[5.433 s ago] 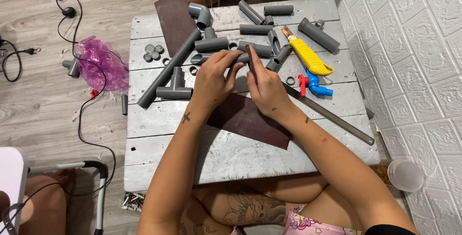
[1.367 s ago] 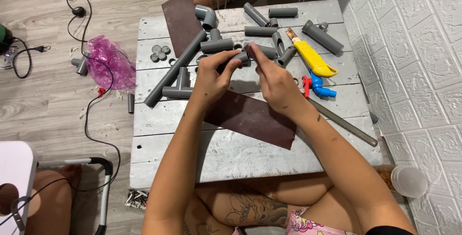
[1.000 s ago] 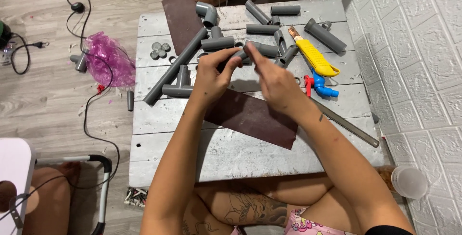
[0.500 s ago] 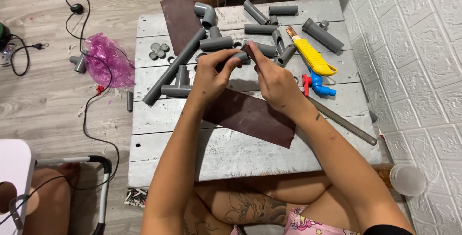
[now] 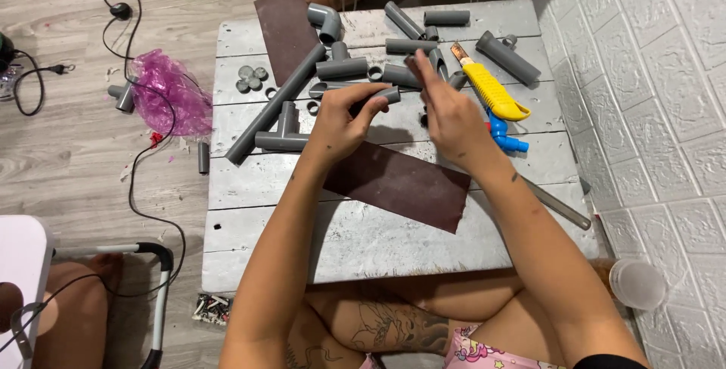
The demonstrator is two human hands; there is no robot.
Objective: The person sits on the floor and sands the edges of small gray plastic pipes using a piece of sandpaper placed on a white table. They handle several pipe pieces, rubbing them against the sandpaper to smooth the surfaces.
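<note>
Two hands hovered above the grey plank table [image 5: 378,240]: the left hand [image 5: 340,123] pinched a short grey pipe piece [image 5: 386,97], while the right hand [image 5: 450,116] spread its fingers, gripping nothing, over rough brown sandpaper [image 5: 401,184].

A single view, from a camera worn on the person's head, looks steeply down on the low grey-painted wooden plank table [image 5: 363,240] from close above its near edge. The table fills the middle of the frame. Left of the table lies grey wood-look flooring [image 5: 83,165]; right of it rises a white brick-pattern wall [image 5: 665,97]. The person's legs show just below the table's near edge.
</note>
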